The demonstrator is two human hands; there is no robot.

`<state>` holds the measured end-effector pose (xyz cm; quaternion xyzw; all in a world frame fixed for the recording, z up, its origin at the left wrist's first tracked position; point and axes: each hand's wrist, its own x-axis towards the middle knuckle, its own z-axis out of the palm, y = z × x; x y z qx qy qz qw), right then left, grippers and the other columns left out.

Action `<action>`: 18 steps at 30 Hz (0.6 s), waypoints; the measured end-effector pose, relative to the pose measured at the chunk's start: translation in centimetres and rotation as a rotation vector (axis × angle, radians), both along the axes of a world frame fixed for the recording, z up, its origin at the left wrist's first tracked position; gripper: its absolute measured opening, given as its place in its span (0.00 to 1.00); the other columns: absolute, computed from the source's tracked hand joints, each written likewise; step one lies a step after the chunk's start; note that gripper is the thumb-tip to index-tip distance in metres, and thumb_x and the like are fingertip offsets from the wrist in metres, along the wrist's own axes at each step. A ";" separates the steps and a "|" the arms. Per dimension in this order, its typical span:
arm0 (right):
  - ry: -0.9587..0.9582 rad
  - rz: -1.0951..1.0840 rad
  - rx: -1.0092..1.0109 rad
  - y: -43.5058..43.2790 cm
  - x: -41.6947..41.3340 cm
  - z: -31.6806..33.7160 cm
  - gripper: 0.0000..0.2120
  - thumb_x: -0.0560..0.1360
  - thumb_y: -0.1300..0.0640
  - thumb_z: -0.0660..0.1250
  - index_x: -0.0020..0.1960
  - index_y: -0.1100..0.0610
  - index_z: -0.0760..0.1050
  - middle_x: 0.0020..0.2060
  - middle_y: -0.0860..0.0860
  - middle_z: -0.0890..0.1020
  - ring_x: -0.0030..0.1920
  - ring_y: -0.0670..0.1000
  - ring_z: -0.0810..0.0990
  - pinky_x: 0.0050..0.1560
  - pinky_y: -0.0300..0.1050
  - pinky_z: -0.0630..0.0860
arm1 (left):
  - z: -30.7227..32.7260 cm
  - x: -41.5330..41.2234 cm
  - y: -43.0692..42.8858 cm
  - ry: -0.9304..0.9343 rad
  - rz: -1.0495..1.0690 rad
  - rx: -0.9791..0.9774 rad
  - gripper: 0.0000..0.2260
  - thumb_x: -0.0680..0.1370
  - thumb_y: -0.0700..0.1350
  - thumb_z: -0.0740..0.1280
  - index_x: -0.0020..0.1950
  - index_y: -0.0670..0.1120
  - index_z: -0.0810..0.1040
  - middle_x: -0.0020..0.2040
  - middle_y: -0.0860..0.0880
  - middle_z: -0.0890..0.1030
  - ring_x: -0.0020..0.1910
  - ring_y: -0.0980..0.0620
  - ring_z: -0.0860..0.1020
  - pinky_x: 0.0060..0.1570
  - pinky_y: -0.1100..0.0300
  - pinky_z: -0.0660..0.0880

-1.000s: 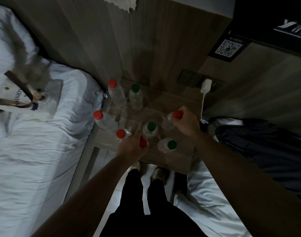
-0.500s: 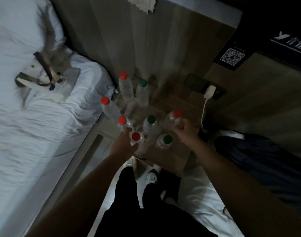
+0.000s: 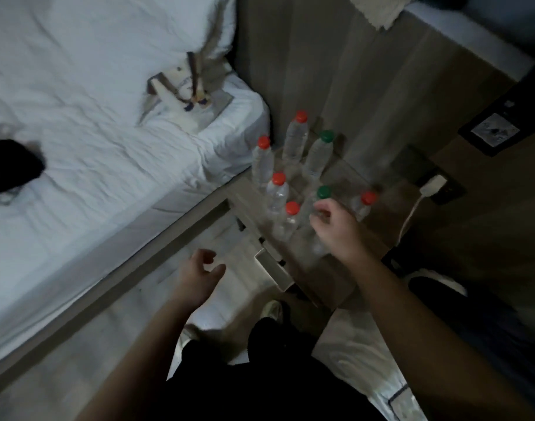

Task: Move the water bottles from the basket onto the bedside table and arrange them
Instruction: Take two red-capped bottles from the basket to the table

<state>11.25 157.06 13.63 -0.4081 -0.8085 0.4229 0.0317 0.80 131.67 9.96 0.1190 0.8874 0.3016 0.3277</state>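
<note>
**Crowded bottles, loose hands: where a knock could start**

7 water bottles showed on the bedside table [image 3: 345, 262], all upright and packed close. 3 stood at the back near the wall: a red-capped bottle [image 3: 296, 136], a second red-capped one [image 3: 262, 161] toward the bed, and a green-capped bottle [image 3: 319, 153]. Nearer the front stood 2 more red-capped bottles [image 3: 277, 192] [image 3: 289, 220], a green-capped one [image 3: 322, 192] and, apart on the far side, a red-capped bottle [image 3: 363, 203]. No basket could be made out in the head view.

The right hand [image 3: 333, 226] hung over the front cluster, fingers loosely curled and gripping nothing, just beside the front green cap. Whether a further bottle stood beneath that palm could not be told; something clear and blurred showed there. The left hand [image 3: 199, 275] was off the table over the floor, fingers spread and empty.

The chief risk lay in the spacing. The bottles were tall, light and near touching, so a careless sweep of the right wrist could tip 1 into its neighbours and set off a chain. The front red-capped bottle stood close to the table's edge, above an open drawer [image 3: 272, 268], and a nudge could send it off. The charger cable [image 3: 412, 211] hung beside the lone red-capped bottle and could snag a reaching sleeve or hand. Dim light made judging gaps harder.
</note>
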 end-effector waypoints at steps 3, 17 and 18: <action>-0.042 0.169 -0.033 -4.1 -2.9 0.3 0.13 0.75 0.56 0.66 0.58 0.57 0.76 0.56 0.52 0.80 0.57 0.51 0.78 0.58 0.44 0.73 | 1.2 -0.1 -5.0 0.048 0.087 -0.016 0.18 0.77 0.49 0.67 0.65 0.44 0.72 0.60 0.47 0.77 0.47 0.52 0.76 0.47 0.58 0.70; -0.196 0.768 -0.050 -37.7 -7.8 -0.9 0.17 0.74 0.52 0.68 0.62 0.55 0.73 0.61 0.53 0.78 0.61 0.51 0.76 0.58 0.42 0.71 | 3.4 6.0 -41.3 0.138 0.684 -0.002 0.24 0.75 0.47 0.70 0.69 0.44 0.67 0.58 0.45 0.78 0.46 0.50 0.77 0.43 0.57 0.71; -0.193 0.797 -0.055 -40.1 -7.8 -0.9 0.18 0.75 0.53 0.68 0.62 0.56 0.73 0.62 0.53 0.77 0.62 0.51 0.76 0.57 0.40 0.70 | 3.5 6.8 -44.0 0.153 0.730 -0.018 0.25 0.75 0.47 0.70 0.69 0.43 0.67 0.58 0.45 0.78 0.46 0.50 0.77 0.44 0.57 0.72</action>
